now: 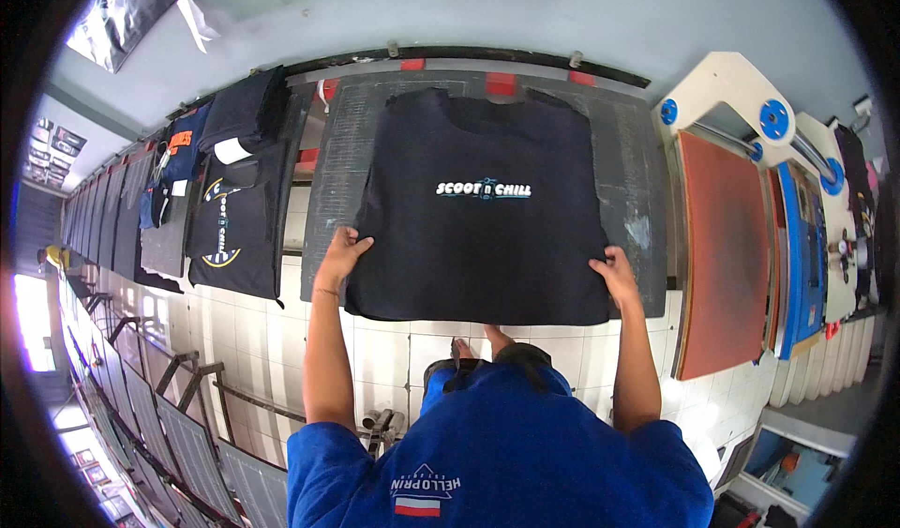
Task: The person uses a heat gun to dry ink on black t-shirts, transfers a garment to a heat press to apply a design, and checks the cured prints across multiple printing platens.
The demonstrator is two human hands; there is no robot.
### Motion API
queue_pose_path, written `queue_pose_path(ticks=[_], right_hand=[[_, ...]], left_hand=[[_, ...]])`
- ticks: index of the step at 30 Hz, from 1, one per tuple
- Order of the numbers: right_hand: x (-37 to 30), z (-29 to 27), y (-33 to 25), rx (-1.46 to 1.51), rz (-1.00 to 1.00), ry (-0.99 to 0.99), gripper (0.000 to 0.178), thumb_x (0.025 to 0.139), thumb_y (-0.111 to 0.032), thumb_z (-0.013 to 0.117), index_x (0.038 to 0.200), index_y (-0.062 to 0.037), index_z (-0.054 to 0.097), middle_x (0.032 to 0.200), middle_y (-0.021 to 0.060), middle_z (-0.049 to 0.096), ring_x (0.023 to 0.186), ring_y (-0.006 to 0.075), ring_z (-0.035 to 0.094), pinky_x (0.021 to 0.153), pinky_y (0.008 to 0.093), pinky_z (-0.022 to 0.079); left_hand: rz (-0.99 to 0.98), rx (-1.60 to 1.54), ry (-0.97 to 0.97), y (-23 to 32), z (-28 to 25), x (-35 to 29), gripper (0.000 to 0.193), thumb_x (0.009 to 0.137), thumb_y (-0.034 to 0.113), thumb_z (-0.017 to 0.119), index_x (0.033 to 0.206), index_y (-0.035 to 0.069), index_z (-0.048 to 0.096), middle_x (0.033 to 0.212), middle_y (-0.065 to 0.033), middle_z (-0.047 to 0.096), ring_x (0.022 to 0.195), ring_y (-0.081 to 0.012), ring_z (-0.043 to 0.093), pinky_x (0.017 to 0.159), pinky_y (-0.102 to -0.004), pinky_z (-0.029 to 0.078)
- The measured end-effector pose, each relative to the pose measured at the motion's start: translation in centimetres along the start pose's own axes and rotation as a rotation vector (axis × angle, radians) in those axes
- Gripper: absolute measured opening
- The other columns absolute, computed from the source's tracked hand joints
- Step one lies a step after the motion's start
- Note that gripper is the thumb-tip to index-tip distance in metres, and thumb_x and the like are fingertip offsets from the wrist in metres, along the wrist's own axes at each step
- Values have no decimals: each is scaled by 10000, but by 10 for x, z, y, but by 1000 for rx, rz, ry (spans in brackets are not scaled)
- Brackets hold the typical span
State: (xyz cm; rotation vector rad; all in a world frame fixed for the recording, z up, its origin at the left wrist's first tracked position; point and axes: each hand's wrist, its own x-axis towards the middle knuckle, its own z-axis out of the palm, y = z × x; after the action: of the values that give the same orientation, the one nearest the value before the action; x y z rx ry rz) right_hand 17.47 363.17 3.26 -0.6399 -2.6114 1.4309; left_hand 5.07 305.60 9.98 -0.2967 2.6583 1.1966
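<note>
Although the black fabric piece with a round yellow-and-white print (248, 234) and the folded stack of dark cloth (246, 111) lie well to the left of the hands, they are best kept out of reach of any sideways sweep, so nothing gets dragged along with the work. The left hand (344, 251) pinches the left edge of the wide black cloth panel with a scooped neckline (478, 265), close to its lower corner; a light grip between thumb and fingers should suit such limp material, since a hard tug would likely pull that side askew. Between the hands, the panel lies spread over the grey rectangular table (349, 153), its lower edge reaching the near side and seemingly hanging a little past it. Beyond the hands and midway between them sits the small white-and-blue lettering print (484, 189), a handy guide: if it runs level, the cloth is probably square. The right hand (614, 273) pinches the opposite edge, also low down, so both sides would do well to be drawn with equal, gentle tension, easing out ripples without stretching the weave. Farther right of that hand stands the reddish-brown flat panel (727, 256), and keeping the right elbow in should avoid bumping it.
</note>
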Motion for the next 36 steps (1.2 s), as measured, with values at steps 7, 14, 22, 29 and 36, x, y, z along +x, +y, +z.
queue_pose_path(ticks=[7,14,22,29,36], right_hand=[[-33,-29,-48,-281,195,204,440,784,-263,737,1093,-8,556,885,155,664,858,346,650,819,426,491],[-61,-10,-40,-502,167,22,607,848,-339,621,1255,98,511,1227,265,598,1207,368,549,1016,387,419],[-51,-25,-12,590,582,-301,568,868,-273,690,1280,77,519,1264,204,593,1182,298,570,1049,380,417],[-51,-53,-100,929,304,-140,460,858,-267,719,1180,26,571,1139,132,651,1050,232,618,946,369,464],[-117,-191,-209,1154,-167,38,443,811,-189,762,1144,46,586,1106,169,663,997,295,661,935,435,519]], left_hand=[[-44,260,600,-45,-27,-15,548,805,382,751,1097,-36,549,1004,-245,613,965,-424,589,878,-455,472],[32,403,231,-45,18,-63,541,810,383,748,1075,-65,603,1058,-243,642,1029,-424,595,933,-446,470],[-405,-563,-307,-26,-27,-63,604,853,248,740,1265,-109,479,1164,-195,637,1045,-260,642,860,-340,532],[-28,-856,-205,39,-65,-93,479,897,258,694,1226,-50,530,1158,-146,654,953,-204,666,855,-308,520],[392,-897,92,120,-175,-209,292,930,181,627,1120,-39,597,1081,-115,660,996,-202,631,924,-347,492]])
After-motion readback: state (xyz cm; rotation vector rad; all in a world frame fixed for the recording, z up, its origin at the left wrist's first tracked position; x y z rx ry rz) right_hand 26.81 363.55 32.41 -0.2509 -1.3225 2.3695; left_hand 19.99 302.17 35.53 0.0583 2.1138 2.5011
